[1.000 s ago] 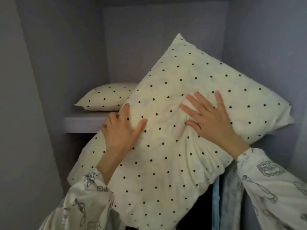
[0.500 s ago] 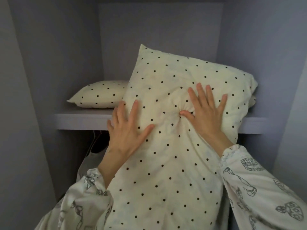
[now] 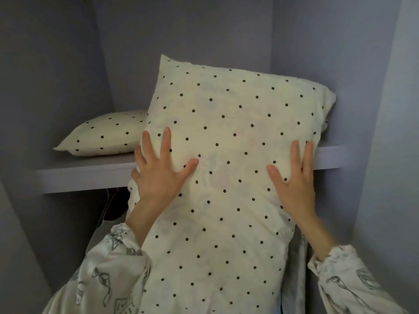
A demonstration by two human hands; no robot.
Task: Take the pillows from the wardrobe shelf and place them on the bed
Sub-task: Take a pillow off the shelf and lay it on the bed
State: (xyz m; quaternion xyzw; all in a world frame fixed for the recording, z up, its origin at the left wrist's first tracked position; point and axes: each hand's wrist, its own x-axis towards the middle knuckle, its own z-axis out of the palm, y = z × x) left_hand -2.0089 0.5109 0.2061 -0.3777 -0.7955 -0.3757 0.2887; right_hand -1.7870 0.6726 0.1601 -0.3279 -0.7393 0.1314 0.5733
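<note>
Polka-dot pillow (image 3: 229,177) stands on end in front of wardrobe shelf (image 3: 90,175), long axis near vertical, top edge leaning back toward the right wall. Left hand (image 3: 158,175) and right hand (image 3: 294,186) press flat on its front, fingers spread, thumbs inward. Second dotted pillow (image 3: 106,134) lies flat on the shelf, left.

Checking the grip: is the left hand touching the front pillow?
Touching. The head view shows the left hand spread on the front pillow, thumb denting the fabric.
</note>
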